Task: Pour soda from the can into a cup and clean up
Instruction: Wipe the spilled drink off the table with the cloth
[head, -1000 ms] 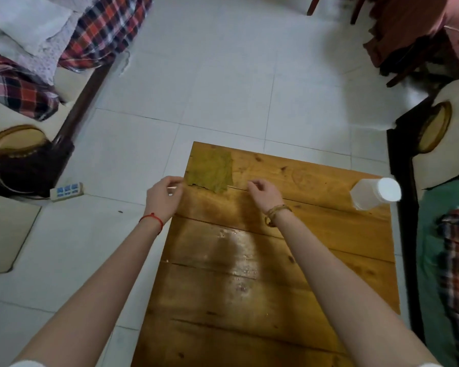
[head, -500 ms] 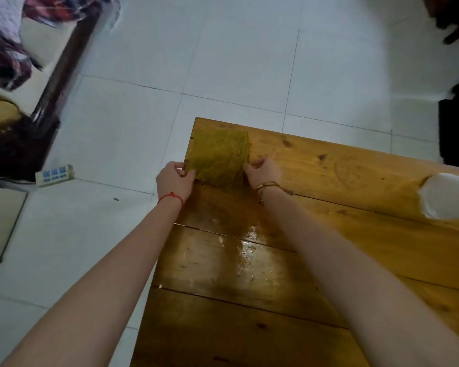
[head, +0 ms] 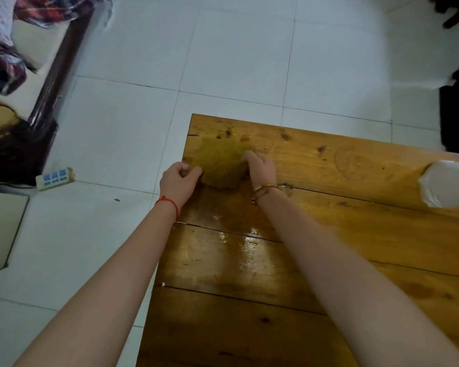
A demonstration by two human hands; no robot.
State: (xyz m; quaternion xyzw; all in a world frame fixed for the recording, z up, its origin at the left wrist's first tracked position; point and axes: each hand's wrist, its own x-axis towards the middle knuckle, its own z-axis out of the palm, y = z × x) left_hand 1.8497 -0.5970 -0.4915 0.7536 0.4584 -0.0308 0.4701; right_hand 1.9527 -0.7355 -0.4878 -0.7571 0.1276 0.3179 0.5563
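Nearest my camera, on the wooden tabletop (head: 329, 260), I see both forearms reaching forward over the planks, and between them a wet, shiny patch (head: 249, 242) of liquid lies short of the fingers, toward me. Past it, the left hand (head: 179, 181) sits at the tabletop's left edge with a red string (head: 167, 203) round its wrist; its fingers (head: 194, 172) are curled and pinch the near left edge of a yellow-green cloth (head: 220, 165). The right hand (head: 260, 168), wearing a gold bracelet (head: 266, 188), rests at the cloth's right side with its fingers bent down onto the fabric and gripping its edge. The cloth lies between the two sets of fingers and just beyond them, bunched up rather than flat, close to the far left corner of the tabletop. Well to the right of the right fingers, at the frame's edge, a white cup (head: 448, 184) lies on the tabletop; it is blurred and I cannot tell how it rests. I see no can from here. To the left of the left fingers, down on the white tiled floor (head: 236, 62), lies a power strip (head: 55, 177). Farther left and beyond it stands dark wooden furniture (head: 56, 75) with plaid fabric (head: 0, 67) draped over it.
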